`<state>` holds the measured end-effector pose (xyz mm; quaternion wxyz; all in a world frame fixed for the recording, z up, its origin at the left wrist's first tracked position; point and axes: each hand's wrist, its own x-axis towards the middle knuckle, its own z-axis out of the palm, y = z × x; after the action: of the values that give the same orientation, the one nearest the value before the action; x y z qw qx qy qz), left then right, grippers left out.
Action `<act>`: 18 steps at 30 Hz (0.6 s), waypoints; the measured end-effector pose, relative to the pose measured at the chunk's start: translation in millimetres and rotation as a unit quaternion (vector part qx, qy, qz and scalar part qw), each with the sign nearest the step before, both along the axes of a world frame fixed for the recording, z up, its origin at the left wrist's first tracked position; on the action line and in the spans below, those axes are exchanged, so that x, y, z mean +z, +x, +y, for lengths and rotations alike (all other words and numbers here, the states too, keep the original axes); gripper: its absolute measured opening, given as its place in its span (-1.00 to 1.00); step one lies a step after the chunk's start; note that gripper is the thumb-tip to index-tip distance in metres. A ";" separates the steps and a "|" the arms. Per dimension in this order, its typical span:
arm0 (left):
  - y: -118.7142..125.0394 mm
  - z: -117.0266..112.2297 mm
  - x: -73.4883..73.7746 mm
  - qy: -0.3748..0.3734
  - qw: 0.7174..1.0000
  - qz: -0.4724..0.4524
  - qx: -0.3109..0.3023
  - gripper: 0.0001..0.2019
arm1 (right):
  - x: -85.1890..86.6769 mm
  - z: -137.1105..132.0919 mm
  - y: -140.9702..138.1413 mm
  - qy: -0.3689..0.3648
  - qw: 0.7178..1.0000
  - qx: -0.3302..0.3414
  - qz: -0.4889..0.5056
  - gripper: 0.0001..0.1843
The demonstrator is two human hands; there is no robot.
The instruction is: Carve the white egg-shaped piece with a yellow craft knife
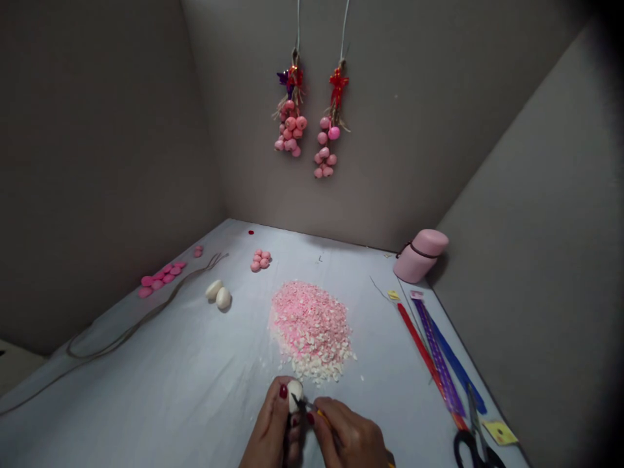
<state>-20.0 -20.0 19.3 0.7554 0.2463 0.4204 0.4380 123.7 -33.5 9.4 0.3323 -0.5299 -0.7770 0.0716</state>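
The white ball (295, 387) sits at the left grip (273, 416), thumb-side tip.

Back wall (263, 195): a left bunch (290, 127) and a right bunch (324, 153) of pink balls hang from pale cords, shiny red bows above them.
Flask (414, 261): pink, dark strap around its neck, at the far right.
Ribbons: red ribbon (420, 338), purple ribbon (437, 357) and blue ribbon (455, 356), running along the right side.
Scissors (476, 432): black-handled, at the ribbons' near end, beside a yellow tag (500, 432).
Twine (171, 296): brown, looped across the left side, near bright pink pieces (166, 278).
Red dot (251, 232): near the back edge.
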 end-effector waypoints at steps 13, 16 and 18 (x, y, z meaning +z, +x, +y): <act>2.1 -6.5 2.1 0.062 0.996 0.070 0.006 -0.50 | 4.8 7.6 10.8 -0.051 0.996 -0.070 -0.001 -0.43; 2.3 -3.2 5.0 0.009 0.999 0.046 0.003 -0.43 | 4.4 8.9 15.0 -0.057 0.996 -0.065 0.030 -0.49; 1.4 0.5 6.9 -0.013 1.000 0.009 0.015 -0.40 | 0.2 7.4 12.7 -0.041 0.997 -0.041 0.041 -0.48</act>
<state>-18.6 -19.4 26.2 0.7481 0.2337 0.4367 0.4416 136.4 -26.0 9.6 0.3443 -0.5714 -0.7366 0.1111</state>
